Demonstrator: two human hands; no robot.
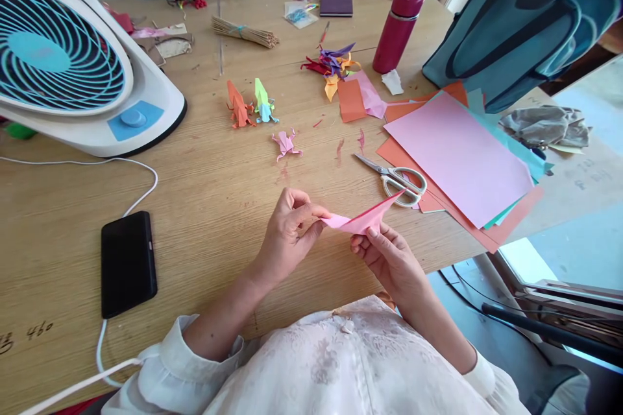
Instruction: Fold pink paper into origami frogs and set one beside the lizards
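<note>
A pink piece of folded origami paper is held between both hands above the table's front edge. My left hand pinches its narrow left tip between thumb and fingers. On the other side my right hand grips the lower right part, thumb on top. A pointed flap with a darker pink edge sticks up to the right. Just beyond lie the scissors with pale handles. A small pink origami frog sits farther back, near an orange origami figure and a green-and-blue one.
Coloured sheets are stacked at the right, beside a teal bag and a red bottle. Several folded paper figures lie at the back. A phone on a cable and a fan occupy the left.
</note>
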